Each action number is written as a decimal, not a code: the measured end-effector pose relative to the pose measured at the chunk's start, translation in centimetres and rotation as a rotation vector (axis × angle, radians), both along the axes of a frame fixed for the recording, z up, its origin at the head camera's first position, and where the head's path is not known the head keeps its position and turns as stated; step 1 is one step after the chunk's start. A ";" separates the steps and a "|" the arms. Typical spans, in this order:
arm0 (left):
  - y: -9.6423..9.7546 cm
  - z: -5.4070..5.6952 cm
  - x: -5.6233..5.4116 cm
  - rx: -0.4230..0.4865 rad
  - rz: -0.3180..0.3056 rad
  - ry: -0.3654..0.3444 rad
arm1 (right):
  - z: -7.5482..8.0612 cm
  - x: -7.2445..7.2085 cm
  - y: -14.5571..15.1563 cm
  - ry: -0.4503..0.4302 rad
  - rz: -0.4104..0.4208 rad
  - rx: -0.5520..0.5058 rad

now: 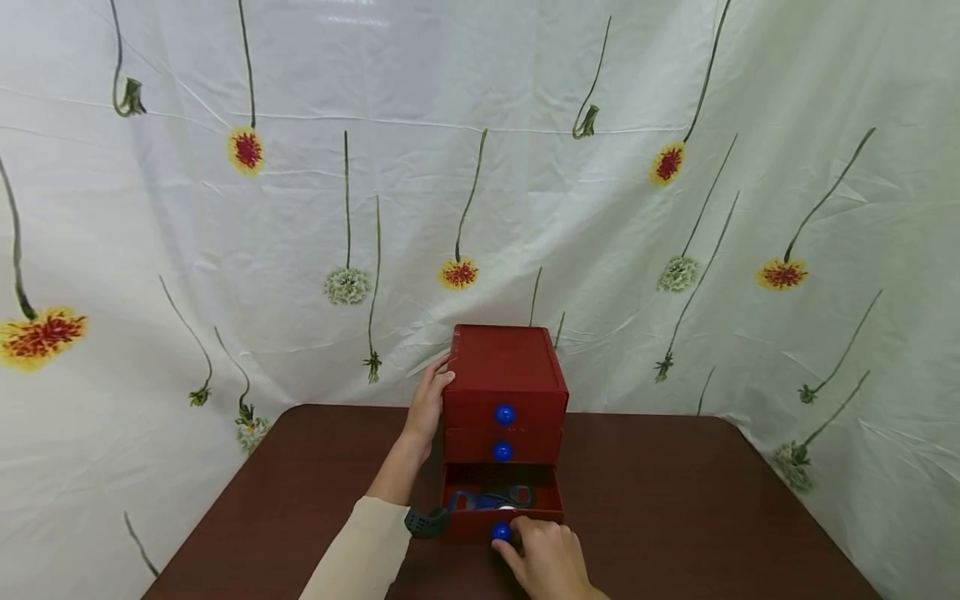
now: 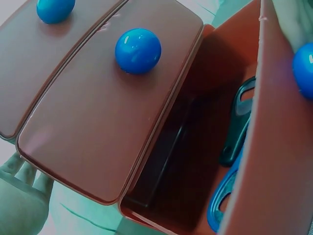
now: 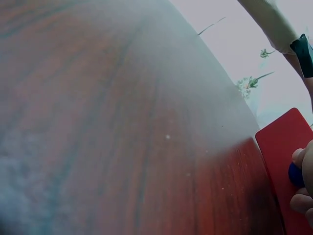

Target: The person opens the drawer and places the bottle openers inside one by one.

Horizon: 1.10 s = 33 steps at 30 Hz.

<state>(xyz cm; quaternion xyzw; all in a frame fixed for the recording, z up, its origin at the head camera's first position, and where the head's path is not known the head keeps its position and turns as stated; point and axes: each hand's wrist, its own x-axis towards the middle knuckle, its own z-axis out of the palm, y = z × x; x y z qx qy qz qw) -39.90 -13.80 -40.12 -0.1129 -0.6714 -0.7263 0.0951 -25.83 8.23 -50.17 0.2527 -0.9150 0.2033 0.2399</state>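
Note:
A small red chest of drawers (image 1: 501, 358) stands on the table, with a blue knob on each of its three drawers. My left hand (image 1: 429, 404) rests against the chest's left side, fingers extended along it. At the front, my right hand (image 1: 551, 558) pinches the blue knob (image 1: 501, 531) of the bottom drawer (image 1: 465, 527), which is pulled out. Inside that drawer lie a blue tool (image 2: 222, 200) and a dark green tool (image 2: 237, 122), both with looped ends; the drawer front partly hides them. The upper two drawers are closed.
The dark brown wooden table (image 1: 660, 500) extends to both sides of the chest. Close behind it hangs a white curtain (image 1: 405, 100) printed with flowers. A dark band (image 1: 427, 522) sits on the left wrist, over a cream sleeve (image 1: 360, 550).

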 end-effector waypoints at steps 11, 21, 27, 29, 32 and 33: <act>-0.1 0.1 0.0 0.009 -0.011 -0.007 | -0.1 -1.1 -0.4 0.060 -0.014 0.028; -0.1 -0.1 -0.1 0.023 -0.023 0.000 | -0.4 -2.5 -0.7 0.115 -0.044 -0.003; -0.1 0.0 0.0 0.040 -0.028 0.002 | -0.5 -3.1 -0.8 0.127 -0.063 -0.007; -0.1 0.0 0.0 0.036 -0.023 0.010 | -0.5 -3.3 -0.8 0.123 -0.066 -0.011; 0.0 -0.1 0.0 0.028 -0.016 0.020 | -0.6 -3.7 -0.9 0.127 -0.073 -0.017; 0.0 -0.1 0.0 0.027 -0.015 0.020 | -0.6 -3.8 -0.9 0.129 -0.074 -0.020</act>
